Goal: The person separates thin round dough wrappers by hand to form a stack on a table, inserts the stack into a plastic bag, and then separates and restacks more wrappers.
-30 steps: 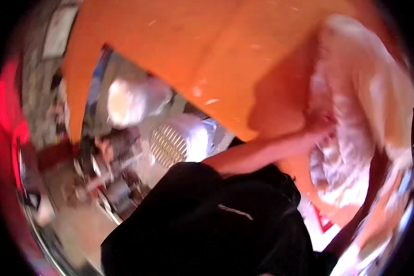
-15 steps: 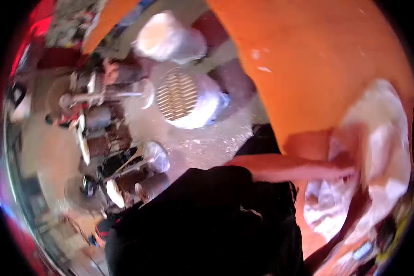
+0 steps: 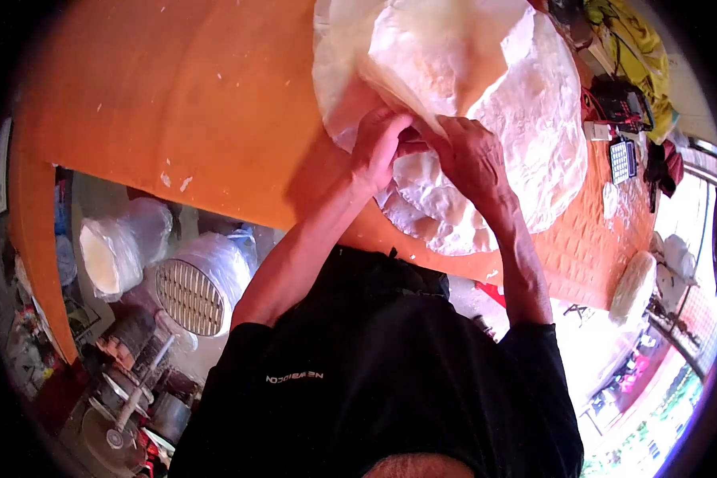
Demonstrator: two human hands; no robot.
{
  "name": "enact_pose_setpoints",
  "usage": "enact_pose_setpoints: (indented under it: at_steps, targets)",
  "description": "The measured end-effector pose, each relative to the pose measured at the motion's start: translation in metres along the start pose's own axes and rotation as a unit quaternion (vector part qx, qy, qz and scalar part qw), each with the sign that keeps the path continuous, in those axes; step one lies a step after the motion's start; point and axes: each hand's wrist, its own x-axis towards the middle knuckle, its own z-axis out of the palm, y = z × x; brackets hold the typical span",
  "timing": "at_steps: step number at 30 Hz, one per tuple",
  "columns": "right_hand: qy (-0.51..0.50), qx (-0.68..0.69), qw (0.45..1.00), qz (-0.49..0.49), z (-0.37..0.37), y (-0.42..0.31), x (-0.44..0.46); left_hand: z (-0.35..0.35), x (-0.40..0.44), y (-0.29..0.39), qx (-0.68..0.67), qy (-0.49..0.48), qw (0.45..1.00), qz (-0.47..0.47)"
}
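At upper centre: pale, crinkled sheets (image 3: 530, 151), layered, on an orange surface (image 3: 191, 111); left hand (image 3: 381, 146) and right hand (image 3: 476, 157) (fingers curled) pinching one lifted edge; calculator (image 3: 623, 160), upper right.

Your left hand (image 3: 381, 145) and right hand (image 3: 474, 155) pinch the raised edge of a thin pale sheet (image 3: 397, 88); the orange table (image 3: 191, 119) spreads to their left, a calculator (image 3: 622, 160) to their right.

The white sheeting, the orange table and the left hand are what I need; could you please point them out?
White sheeting (image 3: 538, 151): head view, on its wrinkled surface.
Orange table (image 3: 191, 111): head view, on its bare top.
Left hand (image 3: 379, 145): head view, on the middle of the hand.
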Motion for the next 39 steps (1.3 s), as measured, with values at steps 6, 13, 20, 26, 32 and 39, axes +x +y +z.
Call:
enact_pose_setpoints:
  at_steps: [6, 13, 20, 26, 32, 39]
  targets:
    - [-0.117, -0.135, 0.976, 0.124, -0.011, -0.012, 0.038, -0.008, 0.007, -0.011, 0.012, 0.046, 0.999, 0.01]
    - [0.083, 0.08, 0.992, -0.047, 0.015, -0.021, 0.009, -0.029, 0.002, -0.003, -0.019, 0.01, 0.999, -0.033]
    - [-0.089, -0.211, 0.97, 0.079, -0.056, 0.031, 0.062, -0.017, 0.001, 0.009, 0.045, 0.037, 0.998, 0.006]
    - [0.338, -0.322, 0.883, -0.037, -0.212, -0.018, 0.074, -0.04, -0.003, 0.017, 0.156, 0.059, 0.986, -0.005]
    - [0.069, -0.198, 0.978, 0.002, -0.11, 0.057, 0.057, -0.061, 0.02, 0.029, 0.231, 0.202, 0.938, 0.159]
    - [-0.011, -0.171, 0.979, 0.114, -0.168, 0.173, 0.101, 0.017, 0.067, 0.034, 0.19, 0.067, 0.979, 0.019]
